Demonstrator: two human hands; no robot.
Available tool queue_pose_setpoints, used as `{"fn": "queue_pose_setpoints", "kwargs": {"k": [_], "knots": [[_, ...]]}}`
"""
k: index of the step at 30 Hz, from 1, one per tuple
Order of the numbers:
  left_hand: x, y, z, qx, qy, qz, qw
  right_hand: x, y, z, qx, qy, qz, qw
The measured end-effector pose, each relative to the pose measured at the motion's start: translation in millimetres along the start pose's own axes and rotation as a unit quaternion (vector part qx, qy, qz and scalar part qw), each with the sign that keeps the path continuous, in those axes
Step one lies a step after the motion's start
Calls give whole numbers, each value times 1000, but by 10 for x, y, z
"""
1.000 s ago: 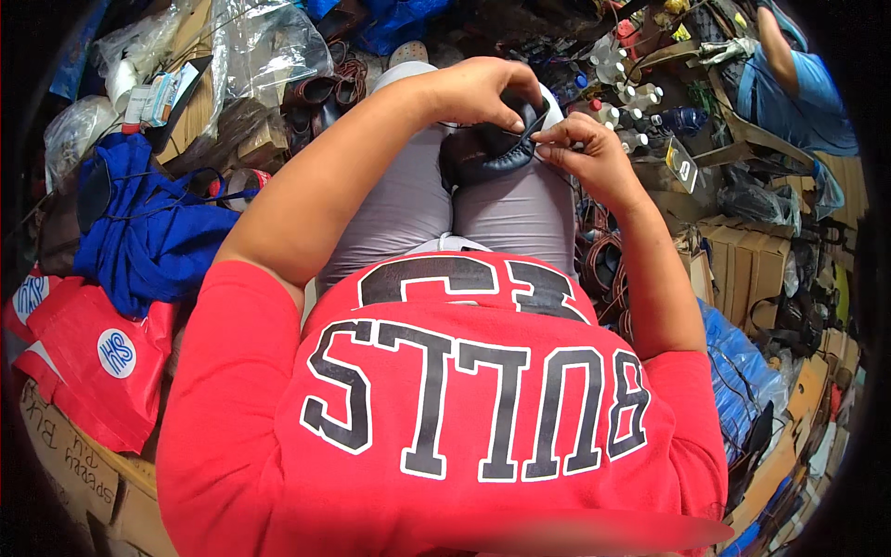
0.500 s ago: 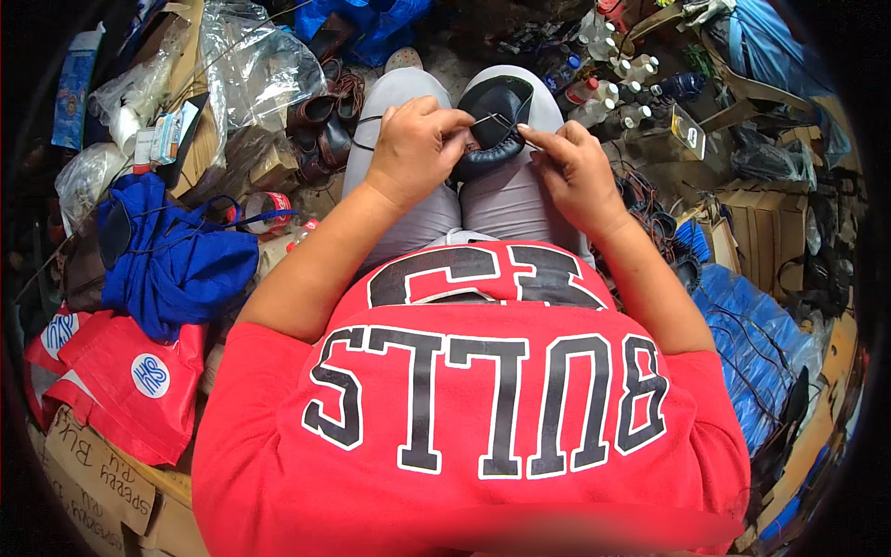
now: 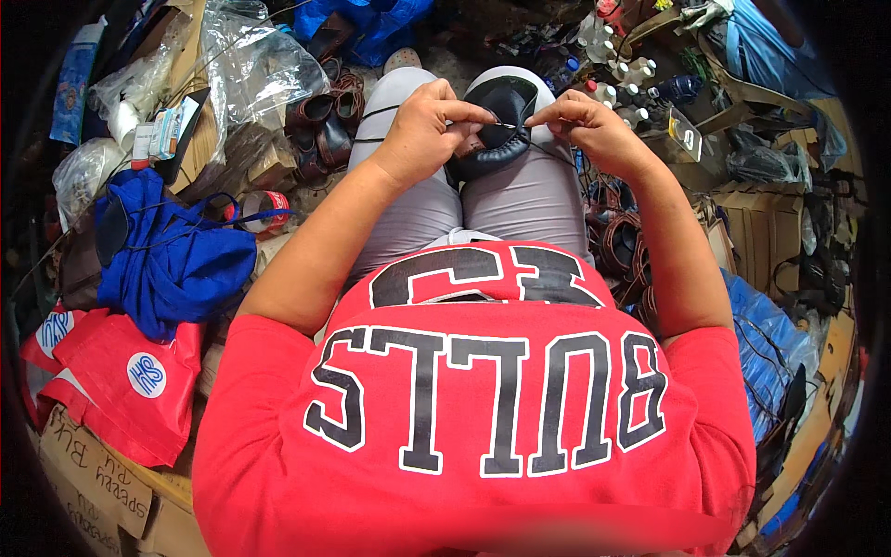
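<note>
A black leather shoe (image 3: 490, 164) with a gathered toe rests on my right knee. Above it, my left hand (image 3: 419, 132) is closed, thumb and forefinger pinching a thin, shiny needle (image 3: 505, 124). Opposite, my right hand (image 3: 594, 130) is pinched close to the needle's other end; what its fingertips grip is too small to make out. Dark thread (image 3: 369, 140) runs from beside my left hand across my left knee.
Brown shoes (image 3: 334, 144) lie left of my knees, near clear plastic (image 3: 255, 70). Blue cloth (image 3: 176, 251) and a red bag (image 3: 125, 381) are farther left. Several bottles (image 3: 631, 74) stand at the far right, with cardboard (image 3: 761, 223) and blue plastic sheeting (image 3: 761, 325) nearer.
My left fingertips have shifted right with the needle. My right hand has moved slightly up and right, its elbow swinging outward. The shoe stays on my knee.
</note>
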State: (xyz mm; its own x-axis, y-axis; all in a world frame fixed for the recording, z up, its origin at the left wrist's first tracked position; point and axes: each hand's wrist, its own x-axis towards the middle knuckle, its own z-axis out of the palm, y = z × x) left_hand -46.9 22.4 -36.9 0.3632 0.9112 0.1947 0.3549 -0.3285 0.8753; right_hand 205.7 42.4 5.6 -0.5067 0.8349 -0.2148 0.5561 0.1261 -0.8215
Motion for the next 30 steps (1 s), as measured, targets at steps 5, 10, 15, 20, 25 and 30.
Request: {"fn": "queue_pose_setpoints", "kwargs": {"k": [5,10,15,20,25,30], "knots": [[13,-61,45,-11,0,7,1000,26,33,-31,-2,-12,-8,1000],[62,-50,90,-19,-20,-2,1000,39,35,-21,31,-33,-10,999],[118,49,5,2,-22,38,999,-6,-104,-11,14,-30,-3,999],[-11,78,-7,-22,-25,-47,998,-65,-66,69,158,-18,71,985],[79,-25,130,-214,-50,-145,965,6,37,113,205,-9,74,976],[180,-83,269,-258,-57,-130,956,106,-69,165,140,10,76,987]]}}
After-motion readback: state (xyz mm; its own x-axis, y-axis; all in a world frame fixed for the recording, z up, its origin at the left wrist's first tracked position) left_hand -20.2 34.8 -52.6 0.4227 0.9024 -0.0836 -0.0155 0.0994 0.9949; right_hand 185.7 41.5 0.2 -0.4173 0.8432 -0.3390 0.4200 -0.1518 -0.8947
